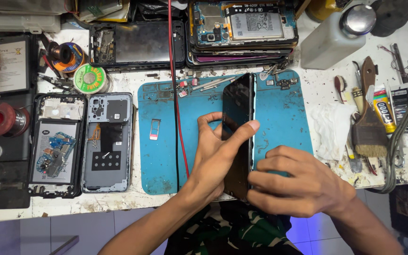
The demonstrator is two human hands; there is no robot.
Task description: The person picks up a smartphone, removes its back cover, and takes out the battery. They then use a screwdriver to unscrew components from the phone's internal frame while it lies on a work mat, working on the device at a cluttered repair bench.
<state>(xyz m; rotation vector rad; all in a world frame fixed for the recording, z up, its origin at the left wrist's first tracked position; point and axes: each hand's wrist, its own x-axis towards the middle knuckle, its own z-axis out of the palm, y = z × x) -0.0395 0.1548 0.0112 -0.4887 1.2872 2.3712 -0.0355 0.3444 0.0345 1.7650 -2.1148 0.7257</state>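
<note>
Under both hands lies a blue work mat [279, 118], spread across the white bench [119, 200]. Between the hands a dark phone [238, 132] stands tilted on its long edge above the mat. The left hand [218, 158] clasps its left face, thumb laid across the glass; the right hand [293, 182] pinches its lower right edge. Left of the left hand lie two opened phone bodies [81, 141] and a small tray [155, 129].

head cam — looks steeply down — close over blue mat [279, 118]
</note>
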